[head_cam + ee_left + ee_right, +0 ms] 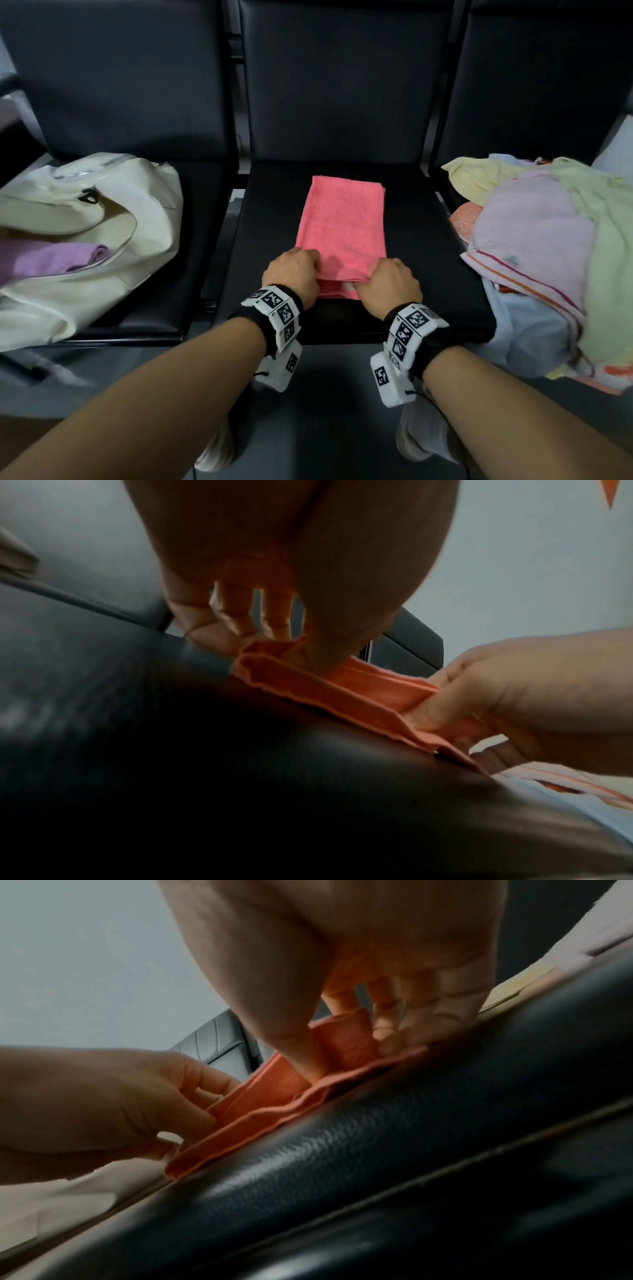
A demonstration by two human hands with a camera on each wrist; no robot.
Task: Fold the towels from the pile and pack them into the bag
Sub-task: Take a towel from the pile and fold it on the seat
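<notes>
A pink towel [342,226], folded into a long strip, lies on the middle black seat [445,274]. My left hand [294,274] pinches its near left corner, and my right hand [387,281] pinches the near right corner. In the left wrist view the left hand [274,637] has thumb and fingers closed on the pink towel [308,693] edge layers. In the right wrist view the right hand [342,1053] does the same on the pink towel [260,1123]. A cream bag [85,240] lies open on the left seat with a folded lilac towel [51,258] inside. The towel pile [548,246] sits on the right seat.
The three black seats have tall backrests [342,75] behind them. The pile holds yellow, lilac, green, light blue and orange towels, some hanging over the seat's front edge [534,342]. My shoes [421,435] stand on the dark floor below.
</notes>
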